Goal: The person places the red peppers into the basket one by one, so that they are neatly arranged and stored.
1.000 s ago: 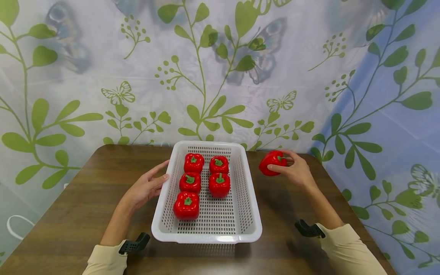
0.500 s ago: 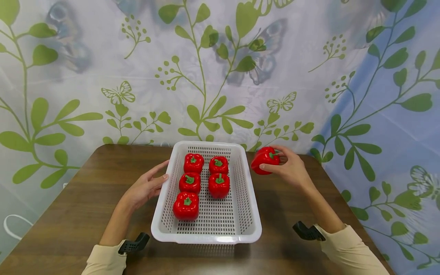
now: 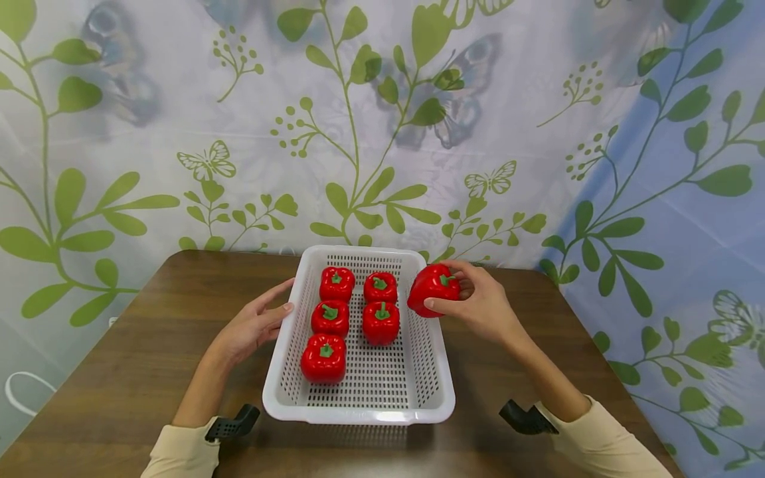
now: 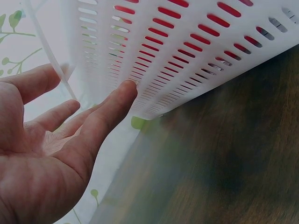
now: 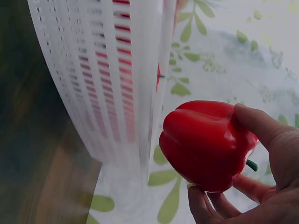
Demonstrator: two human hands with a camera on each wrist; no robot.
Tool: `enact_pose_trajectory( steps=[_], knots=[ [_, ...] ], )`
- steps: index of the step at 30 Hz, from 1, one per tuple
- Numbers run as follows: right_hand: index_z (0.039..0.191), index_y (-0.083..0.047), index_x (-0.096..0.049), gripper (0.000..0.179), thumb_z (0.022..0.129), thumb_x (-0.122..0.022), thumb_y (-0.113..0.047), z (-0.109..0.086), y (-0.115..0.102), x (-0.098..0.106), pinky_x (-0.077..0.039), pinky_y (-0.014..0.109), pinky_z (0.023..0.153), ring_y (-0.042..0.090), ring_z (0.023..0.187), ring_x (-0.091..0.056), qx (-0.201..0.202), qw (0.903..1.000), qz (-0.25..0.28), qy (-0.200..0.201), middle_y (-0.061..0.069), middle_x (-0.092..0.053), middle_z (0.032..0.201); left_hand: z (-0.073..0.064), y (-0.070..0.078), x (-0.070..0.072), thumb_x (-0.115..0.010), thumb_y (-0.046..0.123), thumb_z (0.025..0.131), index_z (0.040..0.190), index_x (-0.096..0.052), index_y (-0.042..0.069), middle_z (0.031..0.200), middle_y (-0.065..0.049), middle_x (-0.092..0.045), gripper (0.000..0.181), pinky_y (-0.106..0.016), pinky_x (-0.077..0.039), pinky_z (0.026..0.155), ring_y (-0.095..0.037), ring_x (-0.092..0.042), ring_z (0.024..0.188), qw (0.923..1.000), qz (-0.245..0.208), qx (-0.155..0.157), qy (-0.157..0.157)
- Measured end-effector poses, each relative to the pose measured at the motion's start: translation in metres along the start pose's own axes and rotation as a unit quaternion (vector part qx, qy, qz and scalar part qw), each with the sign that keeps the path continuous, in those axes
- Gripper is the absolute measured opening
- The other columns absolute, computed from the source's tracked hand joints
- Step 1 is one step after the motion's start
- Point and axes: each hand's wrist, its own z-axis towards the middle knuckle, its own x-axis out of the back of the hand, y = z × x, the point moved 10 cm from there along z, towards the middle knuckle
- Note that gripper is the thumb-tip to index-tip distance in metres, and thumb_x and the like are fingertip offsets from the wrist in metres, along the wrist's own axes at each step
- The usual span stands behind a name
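Note:
A white plastic basket (image 3: 358, 415) with slotted walls holds several glossy red bell peppers, one of them a front-left bell pepper (image 3: 323, 364). They stand in two columns, green stems up. My right hand (image 3: 481, 302) grips another red bell pepper (image 5: 205, 144) between thumb and fingers, tilted with its stem toward the palm. That pepper is over the basket's right rim in the head view. My left hand (image 3: 254, 328) is at the basket's left side, its thumb at the rim. In the left wrist view, its fairly straight fingers (image 4: 114, 105) lie against or close to the slotted wall.
The basket stands on a dark brown wooden table (image 3: 173, 325). Behind the table hangs a pale curtain (image 3: 382, 133) printed with green leaves and butterflies. A white cable (image 3: 26, 392) loops at the far left.
My right hand has carried its bell pepper leftward, from beside the basket to above its right rim. The left hand, the basket and the peppers inside have stayed put.

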Motion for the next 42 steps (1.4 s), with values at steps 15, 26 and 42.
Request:
enact_pose_trajectory(
  steps=[15, 26, 42],
  knots=[
    [0.14, -0.02, -0.06, 0.076, 0.073, -0.091, -0.038, -0.019, -0.031, -0.051, -0.062, 0.034, 0.076, 0.024, 0.099, -0.063, 0.077, 0.9952, -0.032, -0.052, 0.006, -0.062, 0.121, 0.001, 0.0, 0.0, -0.05, 0.023, 0.108, 0.163, -0.02, 0.02, 0.15, -0.031, -0.046, 0.064, -0.046, -0.058, 0.094, -0.035, -0.065, 0.123, 0.9999, -0.01, 0.003, -0.006],
    [0.139, -0.02, -0.061, 0.076, 0.072, -0.091, -0.04, -0.024, -0.028, -0.087, -0.064, 0.041, 0.08, 0.025, 0.112, -0.061, 0.088, 0.988, -0.043, -0.119, 0.007, -0.059, 0.127, 0.002, 0.001, 0.0, -0.051, 0.023, 0.107, 0.163, -0.02, 0.02, 0.15, -0.031, -0.045, 0.064, -0.046, -0.058, 0.094, -0.035, -0.065, 0.123, 0.9999, -0.01, 0.001, -0.007],
    [0.14, -0.025, -0.061, 0.076, 0.072, -0.09, -0.047, -0.032, -0.023, -0.111, -0.062, 0.035, 0.082, 0.016, 0.104, -0.059, 0.107, 0.9807, -0.091, -0.136, 0.001, -0.059, 0.123, 0.003, 0.0, 0.001, -0.051, 0.021, 0.108, 0.163, -0.02, 0.019, 0.149, -0.03, -0.047, 0.064, -0.046, -0.059, 0.093, -0.032, -0.066, 0.122, 0.9999, -0.014, -0.002, -0.009]
  ],
)
